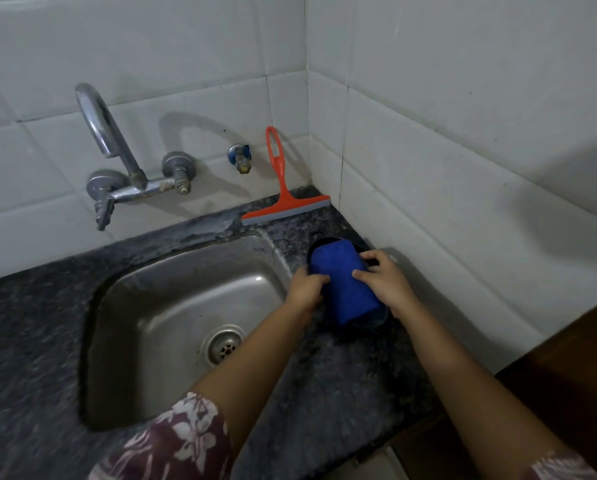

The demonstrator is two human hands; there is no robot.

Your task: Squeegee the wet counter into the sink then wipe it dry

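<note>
**Kitchen corner: counter, sink, squeegee, cloth**

Tiled corner, white wall tiles (463, 140) on two sides, dark speckled stone counter (342, 386) w/ steel sink (172, 306) set in it, drain toward the near right of the basin.

- Squeegee (283, 199): orange plastic, grey rubber blade. Stands on the counter at the back, just right of the sink's far corner, leaning vs. the back wall. Handle points up, w/ a slot loop at the top; blade edge down on the counter, its long axis running left-right, right end close to the corner. Well beyond both hands, not touched.
- Blue cloth (345, 285): folded to a thick oblong, bright blue, soft nap. Long axis runs from far-left to near-right. Lies on a dark oval tray (376, 320) on the counter, right of the sink.
- Left hand (307, 285): at the cloth's left edge, fingers curled onto it, thumb on top.
- Right hand (383, 282): at the cloth's right edge, thumb on the top of the cloth, fingers bent round the far side near the tray rim. Cloth sits between the two hands, held from both sides.
- Chrome tap (117, 161): wall-mounted above the sink, swan-neck spout. Small blue-collared valve (240, 157) to its right, just left of the squeegee handle.
- Floral sleeve (172, 441): on the left arm, near frame bottom.
</note>
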